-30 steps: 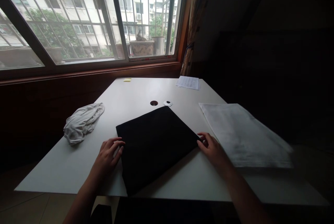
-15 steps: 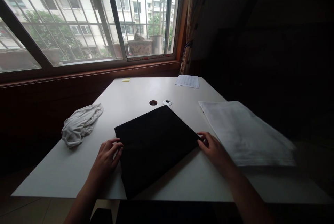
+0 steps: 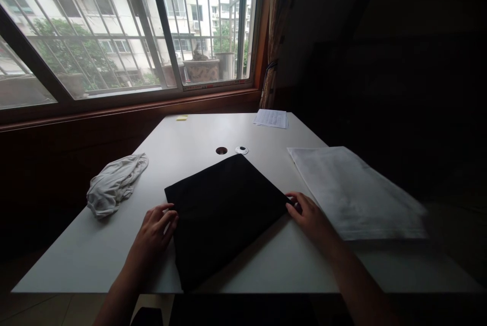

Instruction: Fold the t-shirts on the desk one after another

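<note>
A flat folded black cloth [image 3: 224,209] lies on the white table [image 3: 190,138], turned at an angle with one corner over the near edge. My left hand [image 3: 154,232] rests at its left edge, fingers slightly curled and touching the fabric. My right hand [image 3: 310,217] is at the cloth's right corner, fingertips pinched on the edge of the fabric.
A crumpled white cloth [image 3: 114,184] lies at the left of the table. A folded white sheet [image 3: 353,194] lies at the right. Farther back are a cable hole [image 3: 221,150], its round cap [image 3: 241,150], a paper [image 3: 271,118] and a yellow note [image 3: 181,118]. Barred windows behind.
The hands and black cloth stay in place. Only the view has drifted slightly.
</note>
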`<state>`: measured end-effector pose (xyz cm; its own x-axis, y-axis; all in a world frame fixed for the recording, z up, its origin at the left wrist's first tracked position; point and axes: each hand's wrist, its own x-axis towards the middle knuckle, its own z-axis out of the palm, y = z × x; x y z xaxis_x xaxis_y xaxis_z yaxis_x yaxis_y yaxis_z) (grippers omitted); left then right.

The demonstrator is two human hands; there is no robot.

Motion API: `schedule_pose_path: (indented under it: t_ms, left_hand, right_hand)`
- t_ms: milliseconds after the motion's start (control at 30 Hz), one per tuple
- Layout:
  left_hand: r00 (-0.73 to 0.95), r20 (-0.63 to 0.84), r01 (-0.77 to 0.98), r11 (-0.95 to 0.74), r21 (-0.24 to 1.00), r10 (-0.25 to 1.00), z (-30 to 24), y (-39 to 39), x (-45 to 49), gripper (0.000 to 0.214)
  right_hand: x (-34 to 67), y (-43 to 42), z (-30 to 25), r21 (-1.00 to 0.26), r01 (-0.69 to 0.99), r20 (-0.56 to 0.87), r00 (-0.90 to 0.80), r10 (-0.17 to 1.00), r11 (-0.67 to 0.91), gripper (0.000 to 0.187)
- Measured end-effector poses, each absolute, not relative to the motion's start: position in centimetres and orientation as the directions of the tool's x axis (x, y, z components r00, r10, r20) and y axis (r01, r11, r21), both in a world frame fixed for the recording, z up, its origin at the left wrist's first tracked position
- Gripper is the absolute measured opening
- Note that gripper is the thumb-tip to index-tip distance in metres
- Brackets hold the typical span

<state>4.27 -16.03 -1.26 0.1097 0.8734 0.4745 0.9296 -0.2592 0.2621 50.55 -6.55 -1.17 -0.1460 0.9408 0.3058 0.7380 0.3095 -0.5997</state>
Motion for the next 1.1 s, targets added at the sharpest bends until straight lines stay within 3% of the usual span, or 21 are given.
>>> schedule_pose_path:
  t_ms: [400, 1100]
  left_hand:
    - [0.091, 0.406, 0.929, -0.225, 0.295, 0.909, -1.59, -16.01, 4.1, 0.023]
    - [0.095, 0.453, 0.917, -0.255, 0.307, 0.886, -1.92, -15.77, 3.91, 0.024]
  right_hand:
    - [50.96, -6.36, -1.82, -0.614, 0.729, 0.296, -0.144, 0.944, 0.304, 0.029]
    - [51.02, -6.28, -1.95, -0.597, 0.742, 0.296, -0.149, 0.943, 0.305, 0.028]
